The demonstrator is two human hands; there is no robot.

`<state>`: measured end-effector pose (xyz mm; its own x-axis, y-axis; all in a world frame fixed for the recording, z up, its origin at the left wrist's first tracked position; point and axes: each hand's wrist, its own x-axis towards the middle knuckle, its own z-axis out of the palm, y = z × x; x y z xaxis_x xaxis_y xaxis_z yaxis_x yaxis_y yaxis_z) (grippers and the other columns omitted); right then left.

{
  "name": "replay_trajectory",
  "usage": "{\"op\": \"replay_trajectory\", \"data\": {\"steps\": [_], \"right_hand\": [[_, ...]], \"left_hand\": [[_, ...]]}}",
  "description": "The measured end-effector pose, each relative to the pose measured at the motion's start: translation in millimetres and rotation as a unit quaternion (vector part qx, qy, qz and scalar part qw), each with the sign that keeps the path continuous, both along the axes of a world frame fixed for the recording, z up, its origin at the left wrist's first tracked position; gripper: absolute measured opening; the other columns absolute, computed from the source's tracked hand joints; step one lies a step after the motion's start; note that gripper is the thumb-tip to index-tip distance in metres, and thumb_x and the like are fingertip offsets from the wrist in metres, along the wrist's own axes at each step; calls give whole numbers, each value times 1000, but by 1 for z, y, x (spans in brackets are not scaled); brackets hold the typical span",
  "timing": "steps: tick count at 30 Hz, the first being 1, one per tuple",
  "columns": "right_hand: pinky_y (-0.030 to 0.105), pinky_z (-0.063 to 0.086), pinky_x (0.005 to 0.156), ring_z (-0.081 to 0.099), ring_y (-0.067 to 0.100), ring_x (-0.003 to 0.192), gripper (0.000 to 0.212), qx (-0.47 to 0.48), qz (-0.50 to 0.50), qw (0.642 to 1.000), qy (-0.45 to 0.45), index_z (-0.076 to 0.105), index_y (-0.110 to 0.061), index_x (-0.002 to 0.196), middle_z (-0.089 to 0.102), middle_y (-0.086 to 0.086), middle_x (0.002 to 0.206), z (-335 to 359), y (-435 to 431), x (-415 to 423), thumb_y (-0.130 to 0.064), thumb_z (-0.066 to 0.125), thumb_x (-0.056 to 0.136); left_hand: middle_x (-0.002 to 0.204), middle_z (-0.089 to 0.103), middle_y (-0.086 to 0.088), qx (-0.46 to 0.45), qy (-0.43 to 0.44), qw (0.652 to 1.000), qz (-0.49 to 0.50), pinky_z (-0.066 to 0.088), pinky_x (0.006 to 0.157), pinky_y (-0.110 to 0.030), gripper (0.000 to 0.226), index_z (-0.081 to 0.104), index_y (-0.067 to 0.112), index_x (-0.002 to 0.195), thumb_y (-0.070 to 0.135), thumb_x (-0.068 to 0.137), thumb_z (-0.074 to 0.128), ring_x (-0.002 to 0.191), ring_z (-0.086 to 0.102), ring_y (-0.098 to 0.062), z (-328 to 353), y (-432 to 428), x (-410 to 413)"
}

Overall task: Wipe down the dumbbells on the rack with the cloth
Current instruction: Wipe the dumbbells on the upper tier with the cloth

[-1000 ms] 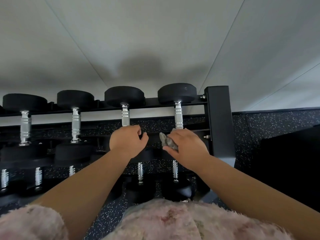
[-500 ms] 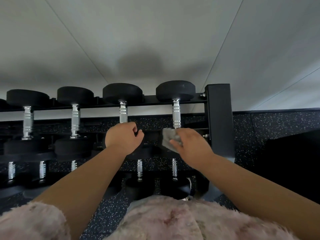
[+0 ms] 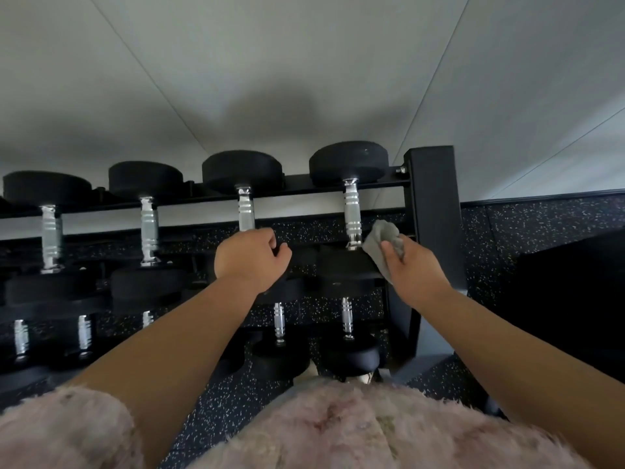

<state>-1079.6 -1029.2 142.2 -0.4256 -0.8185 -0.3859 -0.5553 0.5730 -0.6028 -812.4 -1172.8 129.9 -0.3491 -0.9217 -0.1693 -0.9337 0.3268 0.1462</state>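
Observation:
Several black dumbbells with chrome handles lie across the top tier of a black rack [image 3: 372, 186]. My right hand [image 3: 411, 269] pinches a grey cloth [image 3: 382, 243] and holds it against the right side of the near end of the rightmost top dumbbell [image 3: 351, 214]. My left hand [image 3: 252, 257] curls over the near end of the neighbouring dumbbell [image 3: 245, 211], hiding that end. More dumbbells sit on the lower tier, among them a lower dumbbell [image 3: 346, 316] under my right hand.
The rack's black upright post [image 3: 436, 214] stands just right of the cloth. Speckled black rubber floor [image 3: 507, 238] runs behind and below the rack, under a grey wall. A dark block [image 3: 575, 299] sits at the right. My fuzzy pink top [image 3: 338, 431] fills the bottom edge.
My right hand has carried the cloth from the left of the rightmost dumbbell's near end over to its right side. My left hand has kept its hold.

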Motion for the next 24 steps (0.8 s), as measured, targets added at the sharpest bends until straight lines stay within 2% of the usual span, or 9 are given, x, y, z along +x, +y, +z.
{"op": "replay_trajectory", "data": {"steps": [2,6,9,12,15,18,20,22,24], "right_hand": [[29,50,64,64,13,79,23,-21,47,998,27,55,-29,103,62,-8,86,10,-9,25,-50,45,105],[34,46,99,59,13,100,25,-126,186,964,141,66,-25,115,67,-9,104,11,-18,68,-45,59,101],[37,41,109,59,12,109,37,-146,241,946,158,60,-33,127,66,-15,115,0,-13,56,-52,61,96],[29,49,92,56,3,101,38,-91,141,981,101,53,-43,127,59,-22,112,1,7,38,-54,64,93],[28,50,68,63,7,85,32,-37,-50,998,-1,54,-34,126,65,-11,100,5,16,29,-55,49,102],[28,49,62,67,16,84,27,-16,-99,995,13,53,-28,111,67,-3,93,6,10,42,-52,43,105],[35,55,85,63,21,116,27,-39,-60,996,54,54,-29,119,66,-3,117,9,3,63,-49,45,105],[50,31,122,33,22,150,35,-35,58,987,143,52,-31,134,53,-8,144,6,-2,86,-48,46,104],[51,9,128,22,23,154,46,-54,180,952,243,49,-30,145,45,-8,154,-4,-4,100,-50,43,104]], "left_hand": [[65,58,11,3,1,1000,-1,51,60,-30,30,57,30,77,55,93,52,64,56,-11,-1,1,0],[66,58,11,4,2,1000,-6,52,60,-30,30,57,30,77,55,92,52,61,57,-12,0,2,1],[68,59,11,10,-6,1000,-13,54,61,-31,30,58,31,79,57,93,50,63,58,-13,1,1,0],[69,60,10,13,-15,999,-26,56,61,-32,32,59,31,82,59,95,48,63,58,-13,2,2,0],[70,59,11,12,-25,999,-34,56,63,-33,38,61,30,86,62,98,45,64,59,-15,2,1,0],[69,60,10,12,-33,999,-39,57,64,-35,42,62,28,84,62,99,43,63,59,-16,3,1,-1],[69,60,8,12,-37,998,-42,57,65,-36,43,61,26,82,61,100,42,63,59,-17,4,2,-2],[70,60,7,9,-46,998,-44,57,64,-35,44,60,26,81,60,100,42,63,58,-18,5,2,-4],[69,60,6,5,-49,998,-46,56,63,-35,44,60,25,80,60,100,42,62,58,-19,6,3,-4]]}}
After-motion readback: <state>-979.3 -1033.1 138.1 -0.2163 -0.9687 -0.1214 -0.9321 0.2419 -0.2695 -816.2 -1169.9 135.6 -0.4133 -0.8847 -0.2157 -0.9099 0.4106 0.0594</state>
